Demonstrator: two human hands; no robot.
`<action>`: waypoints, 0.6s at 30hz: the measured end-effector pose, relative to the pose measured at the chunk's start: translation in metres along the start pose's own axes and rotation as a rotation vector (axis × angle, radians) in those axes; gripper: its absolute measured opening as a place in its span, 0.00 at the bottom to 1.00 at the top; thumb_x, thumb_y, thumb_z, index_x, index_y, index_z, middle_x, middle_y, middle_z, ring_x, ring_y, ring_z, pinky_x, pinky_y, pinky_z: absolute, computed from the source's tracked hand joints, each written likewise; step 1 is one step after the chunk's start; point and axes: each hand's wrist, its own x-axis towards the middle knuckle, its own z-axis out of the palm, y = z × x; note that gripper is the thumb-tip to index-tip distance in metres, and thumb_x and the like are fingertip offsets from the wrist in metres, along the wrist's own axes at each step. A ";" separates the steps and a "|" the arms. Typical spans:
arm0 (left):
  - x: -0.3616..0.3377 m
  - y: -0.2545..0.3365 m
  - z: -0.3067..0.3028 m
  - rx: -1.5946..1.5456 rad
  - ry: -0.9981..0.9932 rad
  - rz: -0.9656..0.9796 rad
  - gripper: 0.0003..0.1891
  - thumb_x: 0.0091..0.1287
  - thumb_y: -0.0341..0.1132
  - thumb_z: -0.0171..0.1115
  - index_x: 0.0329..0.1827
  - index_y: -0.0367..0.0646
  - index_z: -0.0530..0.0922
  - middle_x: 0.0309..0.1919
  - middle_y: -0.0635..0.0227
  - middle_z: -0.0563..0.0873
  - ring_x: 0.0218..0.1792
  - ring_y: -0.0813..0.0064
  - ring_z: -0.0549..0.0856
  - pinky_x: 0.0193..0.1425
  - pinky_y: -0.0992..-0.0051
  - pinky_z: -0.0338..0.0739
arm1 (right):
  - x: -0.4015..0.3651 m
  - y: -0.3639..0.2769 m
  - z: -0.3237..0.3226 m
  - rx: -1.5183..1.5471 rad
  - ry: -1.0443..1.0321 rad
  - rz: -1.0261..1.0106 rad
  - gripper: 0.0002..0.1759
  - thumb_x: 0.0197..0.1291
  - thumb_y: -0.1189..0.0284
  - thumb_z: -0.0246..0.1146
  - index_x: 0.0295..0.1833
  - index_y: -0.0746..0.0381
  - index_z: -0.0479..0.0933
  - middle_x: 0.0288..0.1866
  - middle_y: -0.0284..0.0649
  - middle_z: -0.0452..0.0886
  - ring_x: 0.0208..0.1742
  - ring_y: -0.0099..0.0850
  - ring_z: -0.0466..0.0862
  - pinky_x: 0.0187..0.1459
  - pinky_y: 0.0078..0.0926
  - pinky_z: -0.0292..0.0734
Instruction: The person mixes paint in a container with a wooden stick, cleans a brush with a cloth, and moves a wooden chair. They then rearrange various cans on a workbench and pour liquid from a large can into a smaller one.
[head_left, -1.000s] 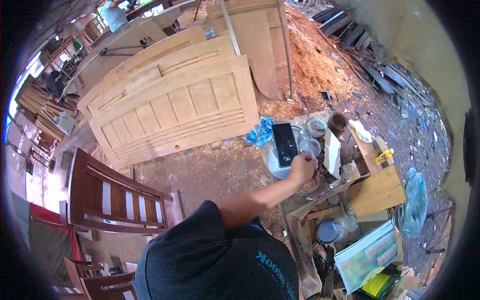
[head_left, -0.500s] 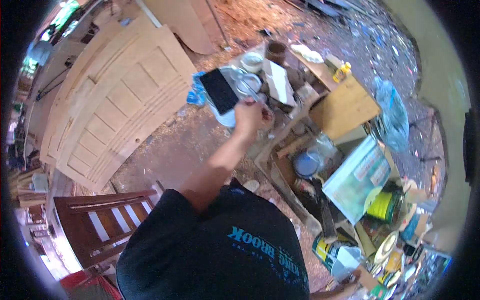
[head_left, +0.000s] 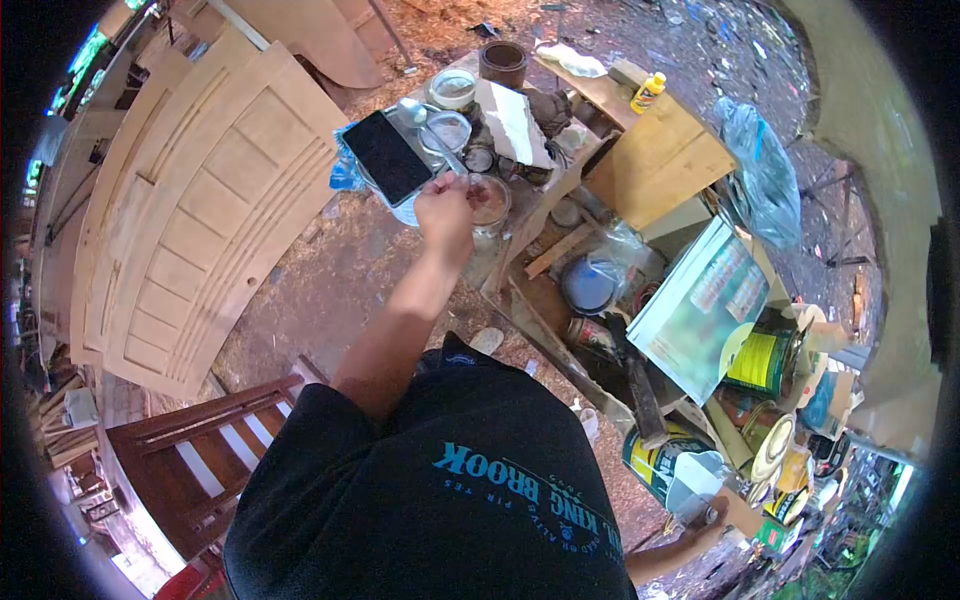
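Here, the left hand [head_left: 445, 207] reaches out over the cluttered desk [head_left: 523, 243], its fingers [head_left: 452, 184] drawn narrow into a pinch at the rim of one glass jar [head_left: 491, 201] with brownish contents. What they pinch is too small to tell. The jar stands at the near edge of the desk, just beside the single black phone [head_left: 385, 155], which lies face up on a pale tub.

Behind the jar are three more round vessels: one clear tub [head_left: 448, 130], one white-lidded jar [head_left: 452, 88] and one brown pot [head_left: 502, 62]. One yellow bottle [head_left: 648, 92] stands on the far side, next to one plywood board [head_left: 660, 160], and one blue plastic bag [head_left: 765, 170] hangs beyond it. Lower down are one blue lid [head_left: 588, 285] and two paint cans [head_left: 762, 362]. At least two panelled doors [head_left: 200, 200] lie stacked on the floor to the left.

The right hand [head_left: 703, 522] is low at the right edge by the second can. I cannot tell how its fingers are set.

Against a second ago, the view has swung right and down. The far workshop and the person in it have dropped out, and the cans have come in. The left hand stays at the same jar beside the phone.
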 end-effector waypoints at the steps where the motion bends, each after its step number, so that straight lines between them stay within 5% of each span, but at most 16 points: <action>1: 0.000 -0.002 0.000 -0.030 -0.007 0.006 0.05 0.68 0.22 0.53 0.42 0.28 0.73 0.34 0.58 0.82 0.33 0.68 0.83 0.39 0.71 0.83 | 0.001 0.001 -0.002 0.020 -0.010 -0.011 0.21 0.59 0.66 0.65 0.55 0.66 0.78 0.53 0.43 0.80 0.53 0.35 0.79 0.53 0.30 0.76; 7: -0.014 -0.006 -0.002 -0.094 -0.025 0.042 0.07 0.68 0.22 0.52 0.46 0.29 0.72 0.38 0.59 0.82 0.36 0.69 0.83 0.40 0.73 0.81 | -0.018 -0.012 0.012 -0.055 0.030 0.009 0.20 0.60 0.66 0.64 0.54 0.67 0.78 0.50 0.43 0.81 0.51 0.36 0.81 0.52 0.31 0.77; 10: -0.026 -0.023 -0.016 0.330 -0.096 0.084 0.12 0.65 0.24 0.56 0.50 0.29 0.70 0.39 0.57 0.83 0.36 0.64 0.84 0.39 0.71 0.80 | -0.010 -0.006 0.005 -0.006 -0.005 -0.001 0.20 0.61 0.65 0.64 0.54 0.68 0.78 0.50 0.43 0.81 0.51 0.37 0.81 0.52 0.32 0.77; 13: -0.025 -0.029 -0.036 1.123 -0.343 0.568 0.19 0.59 0.25 0.62 0.52 0.30 0.70 0.46 0.51 0.80 0.44 0.54 0.82 0.48 0.63 0.78 | -0.009 -0.005 0.003 -0.043 -0.005 -0.051 0.20 0.61 0.65 0.64 0.53 0.67 0.78 0.50 0.43 0.81 0.51 0.37 0.80 0.53 0.33 0.77; 16: -0.003 -0.027 -0.039 1.325 -0.603 1.095 0.21 0.55 0.22 0.57 0.54 0.31 0.70 0.52 0.40 0.75 0.53 0.47 0.76 0.59 0.60 0.71 | -0.020 -0.011 0.014 -0.028 0.090 -0.014 0.21 0.61 0.65 0.64 0.55 0.67 0.78 0.51 0.43 0.80 0.50 0.37 0.80 0.53 0.35 0.77; 18: 0.027 -0.038 -0.037 1.648 -0.686 1.164 0.24 0.53 0.24 0.57 0.56 0.31 0.69 0.55 0.40 0.73 0.57 0.47 0.73 0.62 0.59 0.69 | 0.001 0.000 -0.003 -0.008 0.027 -0.014 0.21 0.61 0.64 0.64 0.56 0.66 0.77 0.53 0.43 0.79 0.51 0.37 0.80 0.54 0.35 0.77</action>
